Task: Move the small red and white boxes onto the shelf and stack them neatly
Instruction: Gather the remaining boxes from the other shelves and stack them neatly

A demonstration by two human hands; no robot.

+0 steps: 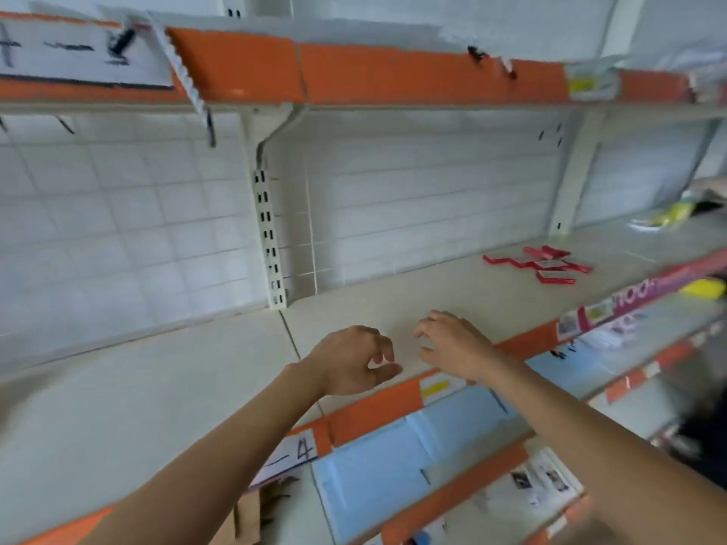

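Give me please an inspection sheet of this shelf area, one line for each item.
Surface: pale grey metal shelf with orange front strip, mostly bare.
Job's things: small flat red and white boxes lie scattered on the shelf, far right, not stacked.
Clutter: yellow packet further right, blurred.
Grippers: left hand and right hand hover above the shelf, fingers loosely curled, holding nothing.
Cables: nothing seen.
Surroundings: white grid back panel; light blue sheets on the lower shelf.
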